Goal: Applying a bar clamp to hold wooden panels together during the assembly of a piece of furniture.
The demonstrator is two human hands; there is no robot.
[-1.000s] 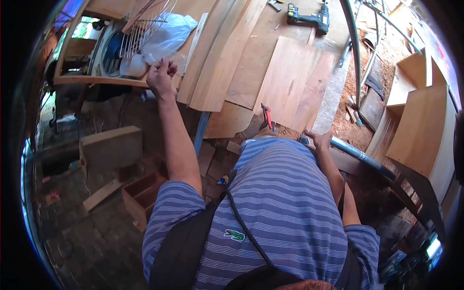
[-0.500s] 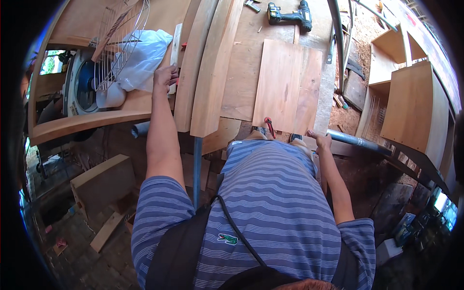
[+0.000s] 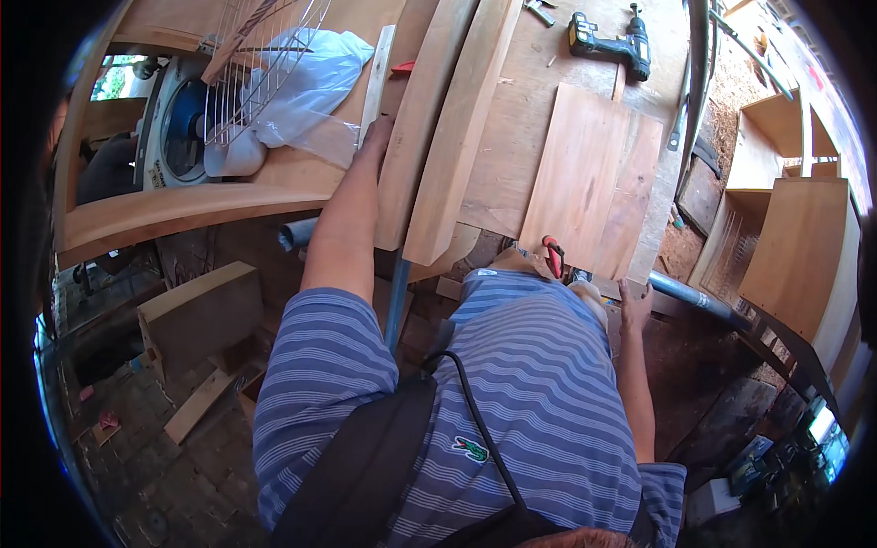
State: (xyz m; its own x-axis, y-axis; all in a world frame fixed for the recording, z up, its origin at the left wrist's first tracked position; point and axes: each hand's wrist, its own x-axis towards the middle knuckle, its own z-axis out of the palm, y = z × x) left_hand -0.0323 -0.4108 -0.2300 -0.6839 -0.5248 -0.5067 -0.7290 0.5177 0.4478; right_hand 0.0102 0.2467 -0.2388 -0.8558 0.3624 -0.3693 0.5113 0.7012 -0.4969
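My left hand (image 3: 377, 135) reaches down beside the left of two long wooden beams (image 3: 426, 110), close to a pale narrow wood strip (image 3: 375, 84). Its fingers are mostly hidden, so whether it holds anything does not show. My right hand (image 3: 635, 303) is at the near right corner of a flat wooden panel (image 3: 574, 173), fingers apart and nothing in them. On the panel's near edge rests a red-handled tool (image 3: 553, 256), its kind unclear. Beyond the panel lies a cordless drill (image 3: 610, 44).
To the left are a wire rack (image 3: 265, 55), a clear plastic bag (image 3: 315, 87) and a blue-and-white round appliance (image 3: 183, 128). A metal pipe (image 3: 690, 294) juts out at right, below wooden cabinets (image 3: 804, 237). A small red object (image 3: 403, 68) lies by the left beam.
The whole view has shifted, so the bench things appear farther right. My right hand has loosened at the panel corner, its fingers now spread. My left hand's fingers have slipped more out of sight.
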